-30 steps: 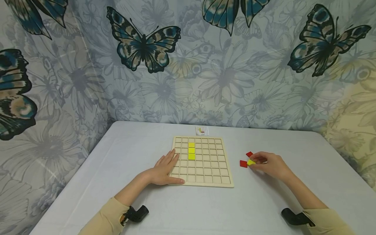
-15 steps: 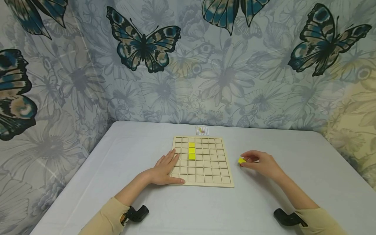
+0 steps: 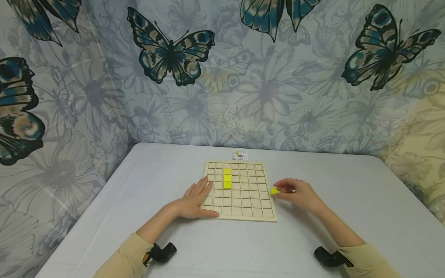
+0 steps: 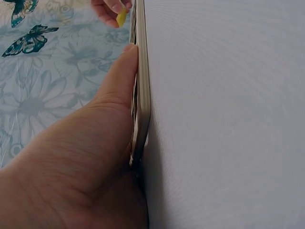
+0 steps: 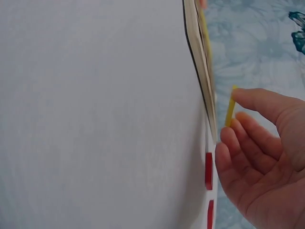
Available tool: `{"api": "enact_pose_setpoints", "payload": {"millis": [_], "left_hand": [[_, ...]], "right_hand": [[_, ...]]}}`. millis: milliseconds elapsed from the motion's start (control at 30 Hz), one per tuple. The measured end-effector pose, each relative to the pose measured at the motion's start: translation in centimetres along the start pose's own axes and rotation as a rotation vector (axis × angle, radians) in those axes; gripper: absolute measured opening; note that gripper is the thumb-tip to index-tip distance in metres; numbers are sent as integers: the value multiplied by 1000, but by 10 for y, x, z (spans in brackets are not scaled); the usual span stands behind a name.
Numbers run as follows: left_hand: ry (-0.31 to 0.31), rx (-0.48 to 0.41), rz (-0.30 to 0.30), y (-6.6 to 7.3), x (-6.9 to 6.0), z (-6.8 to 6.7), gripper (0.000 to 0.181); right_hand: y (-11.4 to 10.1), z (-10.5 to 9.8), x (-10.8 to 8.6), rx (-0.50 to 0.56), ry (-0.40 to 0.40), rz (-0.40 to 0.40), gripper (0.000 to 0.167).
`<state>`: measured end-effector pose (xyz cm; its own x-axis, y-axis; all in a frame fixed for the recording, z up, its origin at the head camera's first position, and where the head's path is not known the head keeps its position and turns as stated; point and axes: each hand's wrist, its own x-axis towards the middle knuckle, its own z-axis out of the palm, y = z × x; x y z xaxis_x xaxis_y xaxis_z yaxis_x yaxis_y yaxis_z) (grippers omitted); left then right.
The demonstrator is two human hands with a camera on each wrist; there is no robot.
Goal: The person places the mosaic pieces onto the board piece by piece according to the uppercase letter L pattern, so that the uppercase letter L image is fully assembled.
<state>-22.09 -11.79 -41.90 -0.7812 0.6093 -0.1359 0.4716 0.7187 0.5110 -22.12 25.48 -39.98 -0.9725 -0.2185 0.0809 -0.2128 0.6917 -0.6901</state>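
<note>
Right hand (image 3: 298, 193) has travelled left since the frame from 1.0 s ago: it was then beside the red tiles, well apart from the gridded board (image 3: 247, 199); now it is just at the board's right edge. Left hand and board unchanged.

Right grip: thumb and fingers clamped on one yellow tile (image 3: 274, 191). Head view puts this tile at the board's right edge; right wrist view shows it raised, apart from the worktop (image 3: 226, 247).

Left hand (image 3: 192, 200): fingers straight and resting over the board's left edge, thumb spread apart from them along the near edge.

On the board, three yellow squares (image 3: 227, 178) sit end to end in the third column from its left, beginning one row in from its far edge.

Two red tiles (image 5: 208, 171) lie on the worktop to the right of the board, apart from each other; right wrist view only, as the right hand covers that spot in head view.

Small card (image 3: 240, 154) just beyond the board's far edge, printed with a grid and yellow and red marks. Butterfly-patterned backdrop (image 3: 267, 88) behind the board, past the worktop.
</note>
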Motion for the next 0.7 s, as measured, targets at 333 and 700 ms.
{"api": "enact_pose_setpoints", "payload": {"millis": [333,700], "left_hand": [[2,8,5,-1,0,0,106],[2,18,-5,-2,1,1,106]], "right_hand": [[-15,16,4,68,-21,-16,36],[-31,35,11,68,-58,-52,32]]}}
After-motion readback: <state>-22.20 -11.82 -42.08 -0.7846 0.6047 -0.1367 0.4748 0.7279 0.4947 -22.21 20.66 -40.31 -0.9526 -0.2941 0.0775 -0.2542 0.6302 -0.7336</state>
